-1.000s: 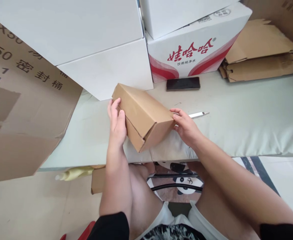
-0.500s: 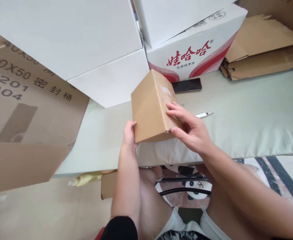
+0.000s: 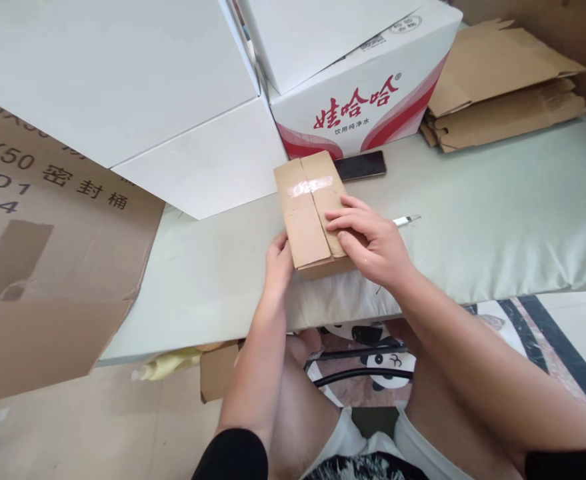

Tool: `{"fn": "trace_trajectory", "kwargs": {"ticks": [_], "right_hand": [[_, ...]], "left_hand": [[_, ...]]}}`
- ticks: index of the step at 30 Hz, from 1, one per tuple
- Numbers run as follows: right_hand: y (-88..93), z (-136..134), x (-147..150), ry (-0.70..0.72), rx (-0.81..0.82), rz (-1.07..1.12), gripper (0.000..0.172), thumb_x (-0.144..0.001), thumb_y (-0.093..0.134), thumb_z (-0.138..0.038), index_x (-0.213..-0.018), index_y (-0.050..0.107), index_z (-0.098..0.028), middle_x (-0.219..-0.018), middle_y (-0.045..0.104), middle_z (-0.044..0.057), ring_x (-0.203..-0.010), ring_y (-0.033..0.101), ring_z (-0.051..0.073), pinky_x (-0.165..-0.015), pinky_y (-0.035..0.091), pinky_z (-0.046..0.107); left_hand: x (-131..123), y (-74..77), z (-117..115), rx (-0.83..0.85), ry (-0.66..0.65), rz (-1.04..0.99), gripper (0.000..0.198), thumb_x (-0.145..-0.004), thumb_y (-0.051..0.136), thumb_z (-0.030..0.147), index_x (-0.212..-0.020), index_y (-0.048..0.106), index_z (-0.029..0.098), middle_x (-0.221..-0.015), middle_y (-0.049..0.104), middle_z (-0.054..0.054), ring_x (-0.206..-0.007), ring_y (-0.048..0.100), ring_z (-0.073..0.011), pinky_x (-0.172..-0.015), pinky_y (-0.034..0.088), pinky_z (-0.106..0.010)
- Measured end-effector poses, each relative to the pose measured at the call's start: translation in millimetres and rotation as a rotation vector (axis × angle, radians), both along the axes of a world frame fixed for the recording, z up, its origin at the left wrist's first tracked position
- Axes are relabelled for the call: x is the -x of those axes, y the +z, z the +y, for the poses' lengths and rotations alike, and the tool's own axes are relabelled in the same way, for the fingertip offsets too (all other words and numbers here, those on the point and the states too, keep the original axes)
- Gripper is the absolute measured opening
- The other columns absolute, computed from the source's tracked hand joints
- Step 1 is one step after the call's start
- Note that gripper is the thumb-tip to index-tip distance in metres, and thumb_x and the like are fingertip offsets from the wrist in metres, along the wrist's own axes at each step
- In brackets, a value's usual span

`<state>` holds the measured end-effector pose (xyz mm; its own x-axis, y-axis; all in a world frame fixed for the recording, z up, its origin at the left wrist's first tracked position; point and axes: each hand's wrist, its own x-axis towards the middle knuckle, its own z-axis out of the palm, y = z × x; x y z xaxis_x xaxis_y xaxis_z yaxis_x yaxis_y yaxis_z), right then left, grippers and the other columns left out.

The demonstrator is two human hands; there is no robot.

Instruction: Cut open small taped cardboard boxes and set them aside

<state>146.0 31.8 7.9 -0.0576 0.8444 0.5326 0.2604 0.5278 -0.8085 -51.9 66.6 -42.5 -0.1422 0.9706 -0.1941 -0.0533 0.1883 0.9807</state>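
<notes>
A small brown cardboard box (image 3: 303, 230) sits on the pale green cloth near the table's front edge. Its two top flaps meet at a middle seam, with a strip of clear tape across the far part. Against the box's left side, my left hand (image 3: 279, 263) holds it, its fingers partly hidden. My right hand (image 3: 367, 237) grips the right side, fingers over the top flap near the seam. Just right of that hand lies a white utility knife (image 3: 405, 221). Behind the box a black phone (image 3: 361, 165) rests flat on the cloth.
White cartons (image 3: 207, 157) stand at the back left, beside a white carton with red lettering (image 3: 353, 110). A large brown carton (image 3: 77, 253) blocks the far left. Flattened cardboard (image 3: 507, 73) lies at the back right. The cloth-covered table (image 3: 497, 220) ends just before my knees.
The box has been turned from a tilted pose, so its taped flap side now faces up and it sits lower. Both hands moved with it. The whole view has shifted slightly.
</notes>
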Motion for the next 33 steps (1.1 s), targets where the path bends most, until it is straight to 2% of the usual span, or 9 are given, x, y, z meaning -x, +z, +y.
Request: {"fn": "trace_trajectory", "kwargs": {"ticks": [2,4,7,10,18,21,26,29,33], "right_hand": [[-1.2,1.3,-0.7,0.038,-0.009,-0.014,0.025,-0.088,0.054,-0.016,-0.093,0.077,-0.028,-0.112,0.080,0.002,-0.128,0.066,0.028,-0.121,0.042,0.062],[-1.0,1.0,-0.7,0.071,-0.016,-0.026,0.024,-0.089,0.054,-0.017,-0.092,0.076,-0.027,-0.111,0.080,0.002,-0.125,0.068,0.027,-0.123,0.041,0.060],[0.1,-1.1,0.2,0.140,0.000,-0.034,0.023,-0.090,0.054,-0.018,-0.089,0.075,-0.027,-0.108,0.080,0.001,-0.126,0.067,0.026,-0.122,0.043,0.059],[-1.1,-1.8,2.8,0.203,0.024,-0.028,0.028,-0.090,0.049,-0.014,-0.086,0.073,-0.027,-0.110,0.080,0.001,-0.135,0.061,0.026,-0.120,0.045,0.057],[-4.7,-1.7,8.8,0.220,0.021,0.019,0.029,-0.087,0.045,-0.009,-0.080,0.068,-0.026,-0.105,0.080,0.000,-0.133,0.061,0.024,-0.121,0.042,0.056],[-2.3,-2.1,6.2,0.227,0.135,0.142,0.023,-0.086,0.049,-0.013,-0.080,0.068,-0.025,-0.106,0.079,0.001,-0.138,0.058,0.025,-0.119,0.044,0.055],[-14.0,14.2,-20.4,0.005,0.283,0.386,0.025,-0.085,0.044,-0.014,-0.094,0.064,-0.025,-0.109,0.075,0.002,-0.107,0.072,0.020,-0.097,0.057,0.045],[-25.4,25.8,-42.3,-0.177,0.259,0.203,0.029,-0.079,0.044,-0.010,-0.093,0.065,-0.023,-0.099,0.074,0.005,-0.098,0.071,0.021,-0.091,0.057,0.045],[-27.8,27.4,-56.6,-0.199,0.468,-0.431,0.044,-0.074,0.052,-0.008,-0.111,0.071,-0.022,-0.119,0.073,0.011,-0.113,0.065,0.031,-0.099,0.049,0.050]], "left_hand": [[9.5,5.1,0.5,-0.075,0.034,0.060,0.025,-0.079,0.075,0.042,-0.093,0.075,0.021,-0.115,0.077,-0.008,-0.126,0.064,-0.0314,-0.105,0.053,-0.042],[18.4,11.8,1.2,-0.199,0.034,0.122,0.040,-0.086,0.068,0.053,-0.114,0.072,0.024,-0.134,0.069,-0.009,-0.137,0.058,-0.0299,-0.112,0.049,-0.043],[26.9,21.8,0.9,-0.422,-0.033,0.267,0.063,-0.085,0.062,0.070,-0.134,0.061,0.030,-0.159,0.049,-0.008,-0.155,0.036,-0.0301,-0.124,0.036,-0.045],[26.6,28.3,-0.5,-0.507,-0.109,0.401,0.068,-0.081,0.063,0.076,-0.131,0.064,0.030,-0.169,0.033,-0.006,-0.161,0.021,-0.0332,-0.129,0.027,-0.048],[14.6,22.4,2.1,-0.525,-0.120,0.377,0.062,-0.084,0.055,0.075,-0.121,0.066,0.027,-0.171,0.024,-0.005,-0.160,0.024,-0.0320,-0.128,0.030,-0.045],[14.1,20.6,4.7,-0.517,-0.110,0.335,0.060,-0.083,0.056,0.074,-0.119,0.066,0.027,-0.172,0.023,-0.005,-0.160,0.026,-0.0324,-0.128,0.031,-0.045],[12.5,23.2,1.3,-0.479,-0.136,0.333,0.061,-0.081,0.057,0.077,-0.117,0.068,0.029,-0.171,0.025,-0.002,-0.162,0.019,-0.0303,-0.130,0.027,-0.044],[11.1,22.5,-5.8,-0.494,-0.171,0.258,0.058,-0.078,0.066,0.074,-0.117,0.070,0.031,-0.171,0.028,0.000,-0.163,0.015,-0.0313,-0.131,0.025,-0.047],[8.0,14.9,-16.2,-0.530,-0.177,0.186,0.056,-0.077,0.070,0.073,-0.116,0.072,0.033,-0.171,0.027,0.003,-0.163,0.012,-0.0345,-0.131,0.022,-0.052]]}}
